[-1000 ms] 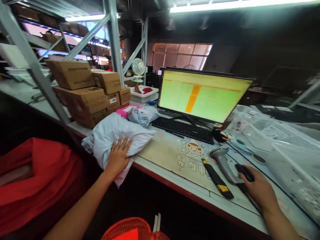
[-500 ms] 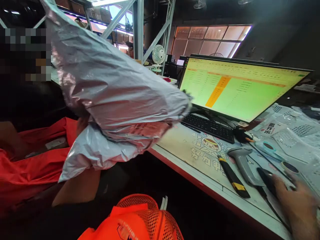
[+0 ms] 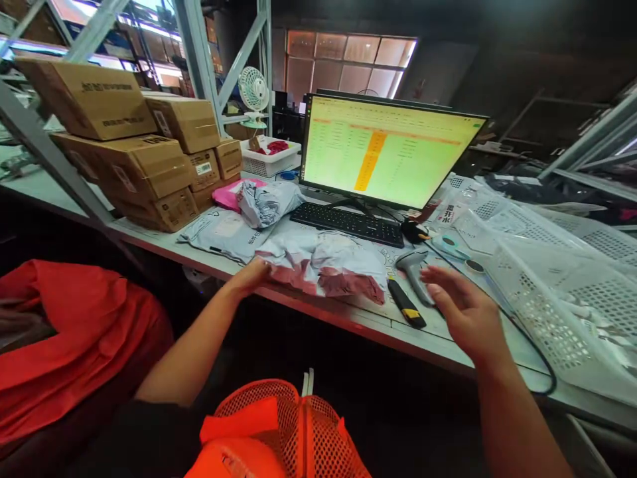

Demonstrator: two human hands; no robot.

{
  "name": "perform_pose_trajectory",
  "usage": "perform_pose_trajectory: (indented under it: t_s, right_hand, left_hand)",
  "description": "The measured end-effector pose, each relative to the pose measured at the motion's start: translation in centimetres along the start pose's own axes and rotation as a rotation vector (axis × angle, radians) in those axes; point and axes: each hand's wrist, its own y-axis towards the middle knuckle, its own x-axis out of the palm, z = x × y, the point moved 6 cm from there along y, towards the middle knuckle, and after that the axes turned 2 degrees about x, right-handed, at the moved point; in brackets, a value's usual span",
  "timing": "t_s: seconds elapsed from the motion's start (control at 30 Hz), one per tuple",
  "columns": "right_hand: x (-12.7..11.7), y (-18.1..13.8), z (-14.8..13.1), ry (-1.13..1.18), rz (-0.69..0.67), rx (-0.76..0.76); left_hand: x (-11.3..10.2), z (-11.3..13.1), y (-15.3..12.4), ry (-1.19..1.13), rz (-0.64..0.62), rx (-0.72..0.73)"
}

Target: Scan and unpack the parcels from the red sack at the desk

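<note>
A crumpled grey plastic mailer parcel point(image 3: 328, 264), showing pinkish through the film, lies on the desk in front of the keyboard point(image 3: 348, 224). My left hand point(image 3: 251, 275) grips its left edge, fingers closed on the plastic. My right hand point(image 3: 460, 309) hovers above the desk's front edge, fingers spread and empty. Just left of it lie a grey barcode scanner point(image 3: 412, 265) and a black-and-yellow utility knife point(image 3: 405, 305).
A monitor point(image 3: 388, 153) with a green spreadsheet stands behind the keyboard. Stacked cardboard boxes point(image 3: 124, 153) and more grey parcels point(image 3: 223, 232) sit at the left. White mesh baskets point(image 3: 562, 292) fill the right. A red bag point(image 3: 60, 332) and an orange mesh basket point(image 3: 279, 431) are below the desk.
My left hand lifted the grey parcel from the desk's left end, swung it across and laid it before the keyboard. My right hand left the mouse and rose, open.
</note>
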Motion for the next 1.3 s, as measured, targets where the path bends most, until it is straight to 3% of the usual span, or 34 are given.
perform_pose_trajectory:
  t_s: [0.1,0.17,0.2,0.23,0.3,0.37,0.47,0.57,0.7,0.87,0.93,1.0,1.07,1.1,1.2,1.3]
  right_hand:
    - [1.2,-0.2,-0.4,0.01,-0.083,-0.001]
    - [2.5,1.3,-2.0,-0.003,-0.09,-0.059]
    - [3.5,2.6,-3.0,-0.027,-0.096,-0.099]
    - [4.8,4.0,-4.0,-0.061,-0.107,-0.146]
    - [8.2,7.1,-5.6,-0.141,-0.171,-0.24]
    - [12.1,9.4,-5.8,-0.213,-0.294,-0.321]
    - [16.8,9.7,-3.2,-0.36,-0.524,-0.363]
    - [18.1,6.9,1.3,-0.515,-0.655,-0.3]
    - [17.9,3.0,4.3,-0.57,-0.657,-0.241]
    - [17.1,3.3,3.4,-0.472,-0.67,-0.204]
    - [14.6,4.9,3.1,-0.36,-0.573,-0.161]
    - [9.9,7.1,4.0,-0.357,-0.274,-0.039]
    - [5.1,8.4,6.3,-0.557,-0.03,0.185]
    - [3.5,8.7,7.7,-0.683,-0.002,0.309]
    - [2.1,8.5,11.2,-0.901,-0.165,0.576]
    - [3.7,8.0,12.1,-0.933,-0.242,0.606]
  left_hand:
    - [-4.6,1.6,0.6,0.053,0.151,0.008]
    - [-7.2,5.9,0.2,0.053,0.307,0.189]
    - [-7.2,8.6,0.0,0.052,0.299,0.304]
    - [-6.1,11.3,0.2,0.078,0.236,0.391]
    - [-2.1,15.5,1.1,0.222,0.064,0.506]
    - [3.0,17.0,2.3,0.489,-0.058,0.561]
    - [9.0,13.2,3.3,0.872,-0.183,0.498]
    - [11.3,7.4,2.1,0.954,-0.241,0.556]
    - [10.7,2.3,0.4,0.909,-0.26,0.518]
    - [10.1,1.5,0.6,0.874,-0.21,0.449]
    - [10.0,1.6,0.8,0.889,-0.198,0.442]
    - [9.9,2.0,0.5,0.906,-0.184,0.445]
    - [10.0,2.9,-0.3,0.931,-0.17,0.462]
    - [10.3,3.5,-1.0,0.946,-0.174,0.484]
    - [12.7,6.1,-3.7,0.955,-0.267,0.631]
    - [16.0,7.7,-5.9,0.912,-0.375,0.774]
